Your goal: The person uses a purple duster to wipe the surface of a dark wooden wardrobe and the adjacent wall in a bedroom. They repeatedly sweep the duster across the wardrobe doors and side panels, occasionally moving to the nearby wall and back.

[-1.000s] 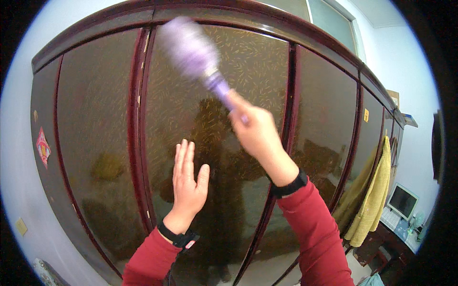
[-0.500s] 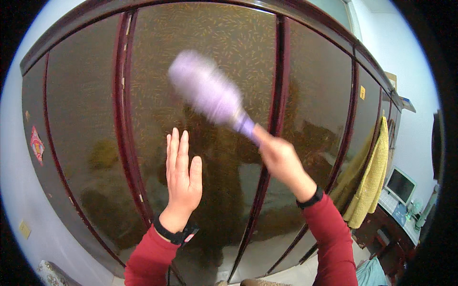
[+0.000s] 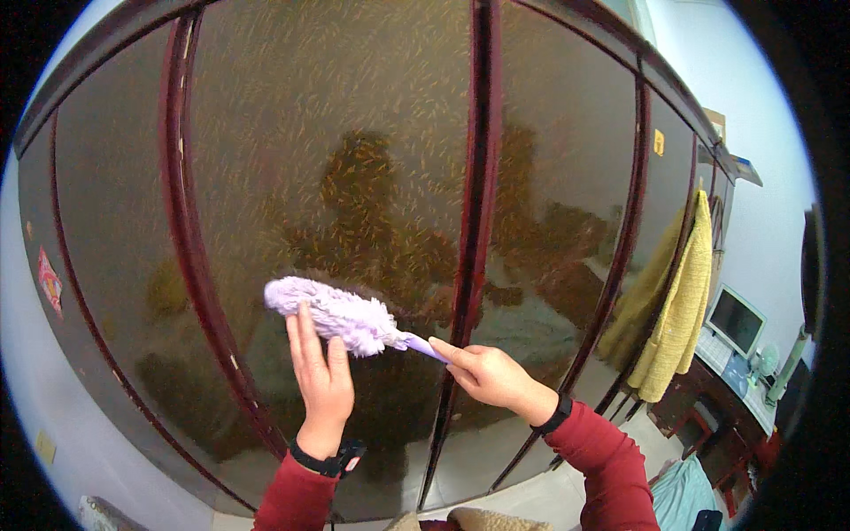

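A duster (image 3: pixel 341 314) with a fluffy pale purple head lies nearly level in front of the dark glossy wardrobe doors (image 3: pixel 336 88). My right hand (image 3: pixel 491 375) is closed round its purple handle (image 3: pixel 425 346). Below the fluffy head, my left hand (image 3: pixel 323 380) is raised with fingers stretched out. Its fingertips overlap the lower side of the fluff; whether they press on it I cannot tell.
A yellow towel (image 3: pixel 677 310) hangs at the wardrobe's right side. Beyond it stand a screen (image 3: pixel 737 317) and a small fan (image 3: pixel 765 360) on a desk. Light blue-green cloth (image 3: pixel 686 494) lies low at the right. Dark red frames (image 3: pixel 478 177) divide the wardrobe doors.
My right hand has swung the duster down, from high and blurred to level beside my left hand. The view has turned a little to the right and down.
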`<control>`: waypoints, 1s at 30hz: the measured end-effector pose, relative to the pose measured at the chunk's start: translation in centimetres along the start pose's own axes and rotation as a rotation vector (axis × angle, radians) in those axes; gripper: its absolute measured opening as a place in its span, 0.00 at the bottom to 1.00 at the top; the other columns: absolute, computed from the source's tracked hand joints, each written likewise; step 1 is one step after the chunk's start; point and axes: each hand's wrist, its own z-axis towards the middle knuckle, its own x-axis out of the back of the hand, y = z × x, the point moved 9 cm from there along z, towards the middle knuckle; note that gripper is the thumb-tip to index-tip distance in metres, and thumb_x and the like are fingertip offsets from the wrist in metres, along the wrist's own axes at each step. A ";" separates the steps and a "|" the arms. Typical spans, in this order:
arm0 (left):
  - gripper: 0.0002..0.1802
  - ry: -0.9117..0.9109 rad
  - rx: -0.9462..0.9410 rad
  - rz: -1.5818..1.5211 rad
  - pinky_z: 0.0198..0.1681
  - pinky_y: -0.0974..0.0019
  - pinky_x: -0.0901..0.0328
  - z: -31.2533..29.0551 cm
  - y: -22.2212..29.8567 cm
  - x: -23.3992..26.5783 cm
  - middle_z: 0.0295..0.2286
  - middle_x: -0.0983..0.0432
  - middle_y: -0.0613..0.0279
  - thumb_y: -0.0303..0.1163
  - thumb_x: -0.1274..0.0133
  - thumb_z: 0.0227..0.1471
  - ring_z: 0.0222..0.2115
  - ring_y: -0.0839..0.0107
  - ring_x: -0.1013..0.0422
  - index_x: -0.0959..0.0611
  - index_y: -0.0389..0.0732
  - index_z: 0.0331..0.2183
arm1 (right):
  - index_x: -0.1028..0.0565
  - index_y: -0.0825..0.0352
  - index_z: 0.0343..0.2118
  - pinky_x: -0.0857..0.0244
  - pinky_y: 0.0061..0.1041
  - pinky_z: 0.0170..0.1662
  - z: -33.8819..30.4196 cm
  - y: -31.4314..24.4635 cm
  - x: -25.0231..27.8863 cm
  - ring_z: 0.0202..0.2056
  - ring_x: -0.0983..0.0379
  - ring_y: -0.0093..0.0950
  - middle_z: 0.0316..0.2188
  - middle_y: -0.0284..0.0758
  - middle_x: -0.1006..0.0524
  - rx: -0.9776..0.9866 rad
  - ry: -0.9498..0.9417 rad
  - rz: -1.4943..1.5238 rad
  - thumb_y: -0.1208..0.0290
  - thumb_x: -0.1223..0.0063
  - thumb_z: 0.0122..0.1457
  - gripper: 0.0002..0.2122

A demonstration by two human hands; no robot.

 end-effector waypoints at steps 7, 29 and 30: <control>0.32 0.117 0.205 -0.027 0.70 0.55 0.55 -4.1 -5.6 4.0 0.70 0.54 0.45 0.34 0.57 0.69 0.70 0.52 0.54 0.43 0.36 0.69 | 0.31 0.67 0.63 0.30 0.24 0.26 4.7 1.1 7.8 0.20 0.29 0.20 0.33 0.32 0.21 -0.047 0.582 0.666 0.75 0.47 0.66 0.22; 0.28 0.002 0.188 0.042 0.70 0.54 0.56 -7.0 -3.1 2.8 0.69 0.51 0.45 0.29 0.59 0.68 0.70 0.51 0.54 0.37 0.32 0.66 | 0.29 0.60 0.64 0.30 0.29 0.48 -2.4 9.8 5.0 0.47 0.22 0.27 0.51 0.34 0.19 -0.146 0.509 0.549 0.83 0.49 0.62 0.26; 0.28 -0.016 0.168 0.030 0.70 0.54 0.56 -6.9 -2.4 2.1 0.69 0.51 0.45 0.29 0.59 0.68 0.71 0.51 0.55 0.37 0.32 0.66 | 0.29 0.60 0.64 0.31 0.27 0.45 -3.5 10.8 5.7 0.43 0.24 0.25 0.51 0.32 0.20 -0.168 0.585 0.623 0.82 0.49 0.63 0.26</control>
